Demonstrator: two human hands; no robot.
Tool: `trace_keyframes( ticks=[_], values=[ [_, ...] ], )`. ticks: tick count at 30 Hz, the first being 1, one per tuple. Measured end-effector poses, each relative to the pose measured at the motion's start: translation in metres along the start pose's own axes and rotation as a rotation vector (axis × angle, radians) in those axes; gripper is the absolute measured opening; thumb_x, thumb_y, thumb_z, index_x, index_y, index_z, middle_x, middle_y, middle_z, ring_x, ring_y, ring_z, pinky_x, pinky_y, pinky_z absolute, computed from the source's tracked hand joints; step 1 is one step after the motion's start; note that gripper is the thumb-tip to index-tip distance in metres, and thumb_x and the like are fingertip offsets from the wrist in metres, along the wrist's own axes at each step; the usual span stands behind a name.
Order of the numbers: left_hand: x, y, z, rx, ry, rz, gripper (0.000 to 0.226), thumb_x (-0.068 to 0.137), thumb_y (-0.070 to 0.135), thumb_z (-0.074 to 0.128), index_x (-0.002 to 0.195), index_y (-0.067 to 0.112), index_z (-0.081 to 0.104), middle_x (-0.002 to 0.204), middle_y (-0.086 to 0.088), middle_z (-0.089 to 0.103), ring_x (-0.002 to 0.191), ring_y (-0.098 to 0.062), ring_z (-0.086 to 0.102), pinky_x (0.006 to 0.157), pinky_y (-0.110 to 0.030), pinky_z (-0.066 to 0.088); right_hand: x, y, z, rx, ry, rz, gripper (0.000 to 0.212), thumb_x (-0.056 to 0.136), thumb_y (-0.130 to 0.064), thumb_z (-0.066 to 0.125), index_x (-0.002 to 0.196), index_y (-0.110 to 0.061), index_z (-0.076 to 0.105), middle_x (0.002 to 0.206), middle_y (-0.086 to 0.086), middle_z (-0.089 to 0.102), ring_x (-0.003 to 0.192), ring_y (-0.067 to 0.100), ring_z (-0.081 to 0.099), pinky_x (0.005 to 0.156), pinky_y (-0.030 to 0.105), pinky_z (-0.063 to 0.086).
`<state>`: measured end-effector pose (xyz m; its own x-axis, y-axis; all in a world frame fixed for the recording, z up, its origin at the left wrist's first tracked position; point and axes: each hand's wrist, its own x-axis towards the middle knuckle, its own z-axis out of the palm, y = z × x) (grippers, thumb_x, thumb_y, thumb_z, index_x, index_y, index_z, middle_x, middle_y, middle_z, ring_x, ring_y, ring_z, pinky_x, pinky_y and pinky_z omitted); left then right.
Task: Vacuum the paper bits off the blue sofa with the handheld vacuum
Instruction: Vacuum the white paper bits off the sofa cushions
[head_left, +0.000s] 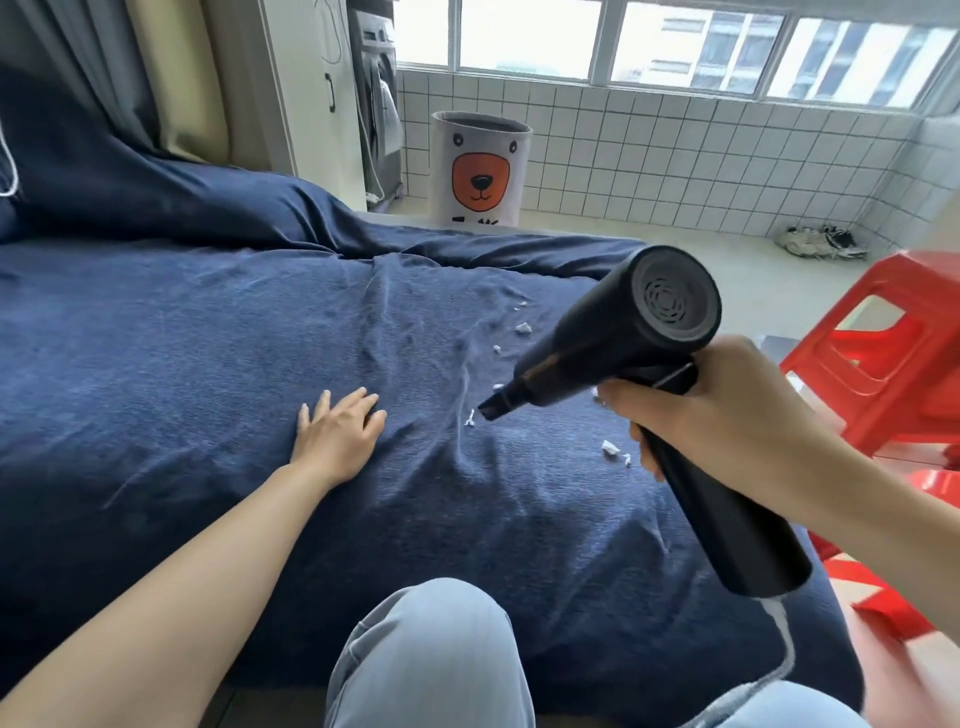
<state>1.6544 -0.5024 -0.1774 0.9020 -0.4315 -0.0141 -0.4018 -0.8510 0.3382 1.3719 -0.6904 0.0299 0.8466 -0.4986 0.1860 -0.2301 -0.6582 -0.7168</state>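
Aiming a handheld vacuum (613, 343) at scraps of paper, a person works across the blue sofa (208, 364) from the right of the frame.

The right hand (711, 415) is wrapped closed around the vacuum's handle at centre right, the black body slanting from upper right down to lower left so that the nozzle (501, 405) points at a white paper bit (470, 418) just beside its tip, a little to the left and below. More paper bits lie in a loose line toward the upper right of the cushion (523, 328) and near the gripping hand at lower right (610, 448). The left hand (337, 431) rests flat and open on the fabric at centre frame, holding nothing, left of the nozzle. The right hand looks the nearer to every scrap.
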Motion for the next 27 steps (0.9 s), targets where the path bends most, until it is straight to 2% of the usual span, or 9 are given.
trace_keyframes(
  ticks=[3,7,12,17,19,24,27],
  values=[
    [0.005,0.019,0.005,-0.013,-0.015,0.076,0.053,0.099,0.051,0.028,0.147,0.03,0.035,0.158,0.011,0.021,0.148,-0.023,0.009,0.12,-0.048,0.003,0.0,0.008,0.001,0.039,0.001,0.054,0.03,0.082,-0.023,0.074,0.06,-0.004,0.066,0.052,0.008,0.068,0.042,0.017,0.065,0.046,0.019,0.049],
    [0.009,0.04,0.015,0.055,-0.046,0.172,0.055,0.099,0.053,0.027,0.149,0.031,0.03,0.159,0.011,0.017,0.148,-0.021,0.007,0.12,-0.045,0.004,0.007,0.015,0.009,0.064,0.0,0.084,0.032,0.083,-0.021,0.073,0.061,0.001,0.063,0.055,0.012,0.068,0.041,0.018,0.064,0.052,0.032,0.055],
    [0.02,0.052,0.022,0.068,-0.048,0.176,0.055,0.099,0.053,0.026,0.149,0.03,0.029,0.159,0.011,0.017,0.148,-0.019,0.008,0.12,-0.046,0.004,0.02,0.021,0.01,0.067,0.026,0.096,0.029,0.082,-0.021,0.073,0.062,-0.001,0.065,0.055,0.012,0.068,0.04,0.018,0.064,0.049,0.03,0.055],
    [0.034,0.06,0.025,0.054,-0.05,0.158,0.056,0.098,0.054,0.026,0.149,0.03,0.031,0.159,0.01,0.019,0.148,-0.021,0.009,0.12,-0.047,0.005,0.037,0.032,0.004,-0.022,0.122,0.064,0.035,0.077,-0.031,0.071,0.058,-0.003,0.064,0.05,0.009,0.067,0.048,0.021,0.067,0.062,0.035,0.058],
    [0.039,0.064,0.026,0.034,-0.049,0.151,0.056,0.098,0.055,0.025,0.148,0.03,0.031,0.159,0.01,0.02,0.148,-0.021,0.009,0.12,-0.047,0.004,0.043,0.033,0.001,-0.018,0.131,0.071,0.033,0.077,-0.03,0.072,0.057,-0.004,0.064,0.049,0.007,0.067,0.046,0.019,0.066,0.065,0.036,0.059],
    [0.043,0.067,0.03,0.049,-0.025,0.163,0.055,0.098,0.053,0.026,0.148,0.031,0.031,0.159,0.01,0.02,0.148,-0.02,0.008,0.12,-0.046,0.003,0.037,0.03,0.001,0.202,0.008,0.148,0.027,0.081,-0.015,0.074,0.058,-0.008,0.062,0.052,0.009,0.065,0.042,0.022,0.061,0.05,0.034,0.053],
    [0.044,0.065,0.033,0.075,0.001,0.169,0.051,0.1,0.048,0.027,0.148,0.031,0.031,0.159,0.011,0.02,0.148,-0.019,0.008,0.12,-0.045,0.004,0.031,0.025,0.005,0.184,-0.031,0.111,0.026,0.075,-0.021,0.072,0.062,-0.001,0.063,0.055,0.014,0.065,0.043,0.024,0.063,0.05,0.039,0.056]
  ],
)
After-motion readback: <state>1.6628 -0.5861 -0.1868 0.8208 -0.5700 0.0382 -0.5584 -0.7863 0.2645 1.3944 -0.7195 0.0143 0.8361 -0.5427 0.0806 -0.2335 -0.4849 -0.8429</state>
